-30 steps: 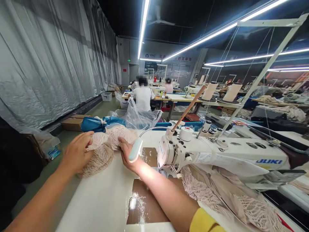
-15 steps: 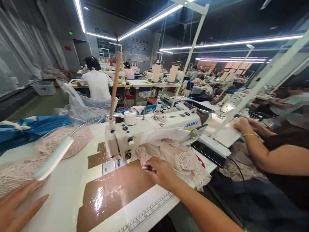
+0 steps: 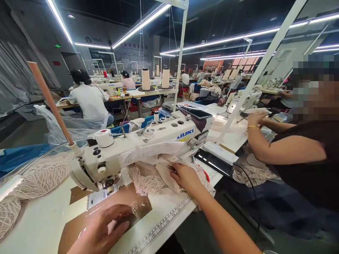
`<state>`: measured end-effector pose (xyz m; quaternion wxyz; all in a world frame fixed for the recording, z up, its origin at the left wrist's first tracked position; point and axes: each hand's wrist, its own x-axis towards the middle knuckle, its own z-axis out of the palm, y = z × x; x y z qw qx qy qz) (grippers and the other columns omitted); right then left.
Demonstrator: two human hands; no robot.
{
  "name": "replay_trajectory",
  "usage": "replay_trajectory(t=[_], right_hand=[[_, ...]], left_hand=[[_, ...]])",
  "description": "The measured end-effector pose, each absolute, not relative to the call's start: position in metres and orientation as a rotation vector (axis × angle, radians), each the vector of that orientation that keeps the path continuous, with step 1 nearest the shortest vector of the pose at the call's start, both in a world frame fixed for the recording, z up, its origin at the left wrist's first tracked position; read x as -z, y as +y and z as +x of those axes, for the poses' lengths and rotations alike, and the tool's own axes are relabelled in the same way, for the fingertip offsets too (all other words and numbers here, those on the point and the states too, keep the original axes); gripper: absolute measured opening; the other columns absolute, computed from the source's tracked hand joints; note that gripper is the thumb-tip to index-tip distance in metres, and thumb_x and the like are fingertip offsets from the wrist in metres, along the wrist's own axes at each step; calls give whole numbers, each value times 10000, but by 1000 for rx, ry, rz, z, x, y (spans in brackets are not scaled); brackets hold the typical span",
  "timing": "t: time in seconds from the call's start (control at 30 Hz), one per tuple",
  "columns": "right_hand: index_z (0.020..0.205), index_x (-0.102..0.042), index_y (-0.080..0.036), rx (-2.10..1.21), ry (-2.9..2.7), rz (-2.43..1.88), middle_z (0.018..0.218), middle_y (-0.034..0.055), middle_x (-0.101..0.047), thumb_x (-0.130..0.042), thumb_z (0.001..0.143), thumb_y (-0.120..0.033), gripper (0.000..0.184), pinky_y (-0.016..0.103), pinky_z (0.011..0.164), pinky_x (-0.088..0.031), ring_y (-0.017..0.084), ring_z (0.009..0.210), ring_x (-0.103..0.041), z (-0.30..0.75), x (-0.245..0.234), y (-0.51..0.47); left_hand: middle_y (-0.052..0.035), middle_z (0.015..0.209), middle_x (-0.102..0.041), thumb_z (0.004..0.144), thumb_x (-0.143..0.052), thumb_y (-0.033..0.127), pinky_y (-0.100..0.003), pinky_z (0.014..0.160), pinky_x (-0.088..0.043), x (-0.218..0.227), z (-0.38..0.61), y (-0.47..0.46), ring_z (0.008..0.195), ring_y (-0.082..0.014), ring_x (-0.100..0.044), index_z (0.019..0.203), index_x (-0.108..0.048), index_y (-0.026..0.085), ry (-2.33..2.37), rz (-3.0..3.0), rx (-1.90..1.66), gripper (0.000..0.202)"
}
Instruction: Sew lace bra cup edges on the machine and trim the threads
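My right hand (image 3: 186, 178) is closed over the heap of beige lace fabric (image 3: 150, 181) beside the sewing machine's arm. A small dark tool (image 3: 173, 170) pokes out between its fingers; its exact kind is too small to make out. The fingertips touch the fabric. My left hand (image 3: 106, 225) hovers over the brown patch (image 3: 75, 225) at the front of the machine bed, thumb and fingers apart, holding nothing. The white sewing machine (image 3: 148, 141) stands just beyond both hands, its needle area (image 3: 102, 197) left of the fabric.
More beige lace (image 3: 43, 176) lies at the left, near a lit lamp (image 3: 10, 188). A wooden stick (image 3: 50, 102) rises from the machine head. A black phone-like slab (image 3: 214, 162) lies on the right. A co-worker's arm (image 3: 288, 148) works at the neighbouring table.
My left hand has come from the far left to the front of the machine. My right hand has shifted back over the fabric. The camera view has turned right.
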<state>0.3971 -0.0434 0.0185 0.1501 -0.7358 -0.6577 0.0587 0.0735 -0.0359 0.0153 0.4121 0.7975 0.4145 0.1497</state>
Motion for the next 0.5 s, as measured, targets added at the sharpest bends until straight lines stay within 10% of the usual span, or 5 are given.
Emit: replay_trajectory(t=[0.27, 0.5], right_hand=[[889, -613, -186, -377, -1841, -1625, 847, 43, -645, -487, 883, -230, 134, 264, 692, -388, 190, 795, -580, 391, -33, -78], [861, -625, -167, -973, -1775, -1246, 782, 10, -612, -485, 928, -403, 283, 241, 678, -413, 153, 744, -551, 370, -18, -86]], left_hand=[[-109, 1223, -618, 752, -697, 506, -351, 943, -444, -12, 164, -29, 1143, -267, -550, 1215, -586, 215, 835, 1145, -627, 558], [-36, 697, -642, 697, -755, 450, -259, 671, -466, -11, 166, -46, 666, -157, -584, 803, -696, 153, 713, 916, -678, 321]])
